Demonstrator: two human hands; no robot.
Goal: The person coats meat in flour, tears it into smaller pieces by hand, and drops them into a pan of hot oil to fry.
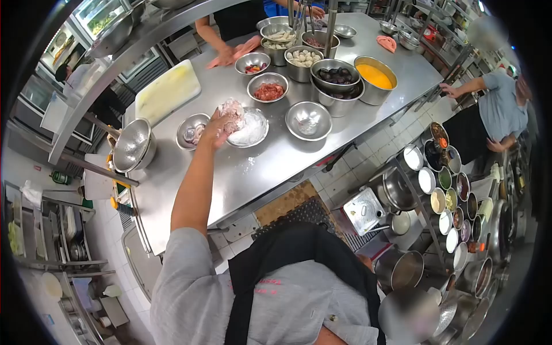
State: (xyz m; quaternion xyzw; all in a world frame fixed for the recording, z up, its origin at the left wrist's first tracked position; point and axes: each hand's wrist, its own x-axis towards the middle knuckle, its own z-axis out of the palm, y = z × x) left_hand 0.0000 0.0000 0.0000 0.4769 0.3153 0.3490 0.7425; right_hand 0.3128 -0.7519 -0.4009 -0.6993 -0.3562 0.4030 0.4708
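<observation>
My left hand (215,131) reaches over the steel counter and grips a clump of pinkish, flour-coated pieces (231,114). The clump is above the left edge of a bowl of white powder (252,127). Just left of the hand, a steel bowl (188,131) contains pale pink and purplish pieces. Behind stands a bowl of red chopped pieces (268,91). To the right is a nearly empty steel bowl (309,121) with a little whitish residue. My right hand is out of view; only a bit of skin shows at the lower edge.
A cutting board (168,91) lies on the counter (253,175) at the back left, near a colander (133,145). Pots and bowls of food stand at the back, including orange liquid (375,76). One person wipes with a pink cloth (236,52); another (494,109) stands right.
</observation>
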